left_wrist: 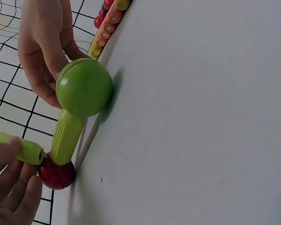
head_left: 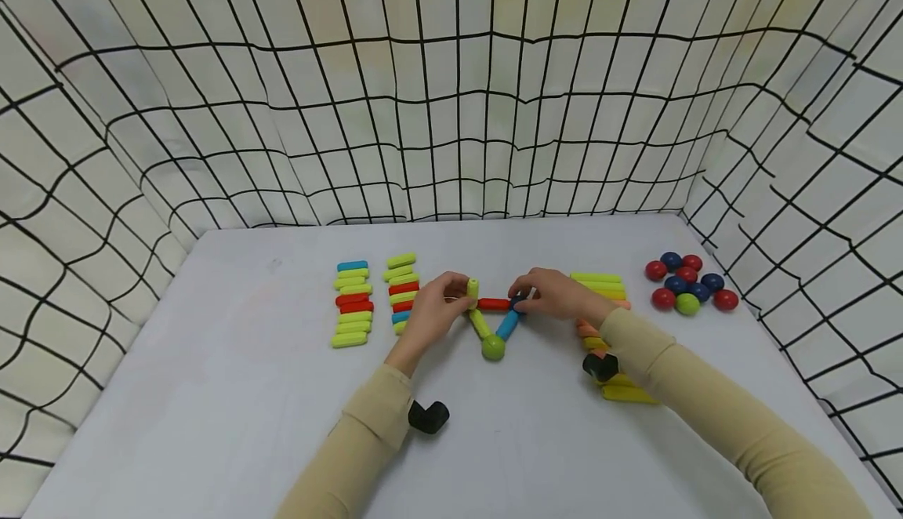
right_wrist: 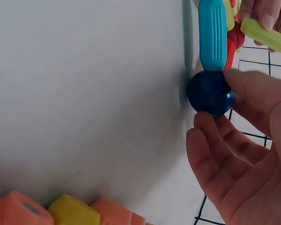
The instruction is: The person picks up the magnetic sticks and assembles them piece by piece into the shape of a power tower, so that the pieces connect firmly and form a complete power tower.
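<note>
A triangle of sticks and balls lies on the white table between both hands. Its sides are a red stick (head_left: 494, 304), a blue stick (head_left: 507, 323) and a yellow-green stick (left_wrist: 68, 138). The near corner is a green ball (head_left: 493, 347). My left hand (head_left: 433, 311) pinches another short yellow-green stick (head_left: 473, 290), held upright with its lower end right at the red ball (left_wrist: 56, 172) of the left corner. At the right corner, thumb and fingers of my right hand (head_left: 560, 295) grip the dark blue ball (right_wrist: 210, 96), from which the blue stick runs.
Two columns of short coloured sticks (head_left: 351, 317) lie to the left. Longer yellow and orange sticks (head_left: 596, 277) form a column at right, partly under the right forearm. Several loose red, blue and green balls (head_left: 687, 304) sit at the back right. Black netting (head_left: 458, 101) encloses the table.
</note>
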`<state>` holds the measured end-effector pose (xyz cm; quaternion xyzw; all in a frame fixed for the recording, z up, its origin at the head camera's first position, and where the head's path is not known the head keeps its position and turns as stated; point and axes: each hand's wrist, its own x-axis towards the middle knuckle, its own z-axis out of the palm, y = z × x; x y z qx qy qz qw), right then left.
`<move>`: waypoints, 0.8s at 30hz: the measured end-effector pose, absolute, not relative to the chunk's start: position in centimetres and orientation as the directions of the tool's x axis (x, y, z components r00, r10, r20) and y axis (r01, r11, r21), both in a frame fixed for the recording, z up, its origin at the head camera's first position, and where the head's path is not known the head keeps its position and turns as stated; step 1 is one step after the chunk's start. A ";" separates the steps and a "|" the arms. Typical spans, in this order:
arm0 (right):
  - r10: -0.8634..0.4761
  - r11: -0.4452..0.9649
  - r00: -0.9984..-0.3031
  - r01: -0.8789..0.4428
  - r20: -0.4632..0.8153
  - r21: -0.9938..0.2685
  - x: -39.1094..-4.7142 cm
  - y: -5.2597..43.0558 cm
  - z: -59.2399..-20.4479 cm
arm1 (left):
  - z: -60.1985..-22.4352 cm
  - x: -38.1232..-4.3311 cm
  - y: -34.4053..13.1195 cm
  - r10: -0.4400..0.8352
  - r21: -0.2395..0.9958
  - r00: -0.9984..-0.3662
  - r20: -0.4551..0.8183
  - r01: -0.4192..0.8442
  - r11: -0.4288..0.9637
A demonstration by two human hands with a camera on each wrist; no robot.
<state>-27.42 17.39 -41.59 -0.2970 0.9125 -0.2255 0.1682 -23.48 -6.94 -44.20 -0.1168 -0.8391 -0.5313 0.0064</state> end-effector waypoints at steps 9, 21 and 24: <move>-0.626 0.720 -0.754 -0.463 -0.198 -0.516 -27.1 17.4 -41.7 | -44.2 -24.4 -6.9 0.133 0.882 -0.978 0.160 0.202 0.427; -0.587 0.758 -0.788 -0.453 -0.188 -0.469 -26.6 17.6 -41.6 | -44.5 -23.9 -7.5 0.183 0.864 -0.975 0.125 0.198 0.464; -0.510 0.801 -0.837 -0.378 -0.197 -0.465 -26.5 17.5 -41.5 | -44.5 -22.6 -8.8 0.193 0.831 -0.972 0.132 0.214 0.513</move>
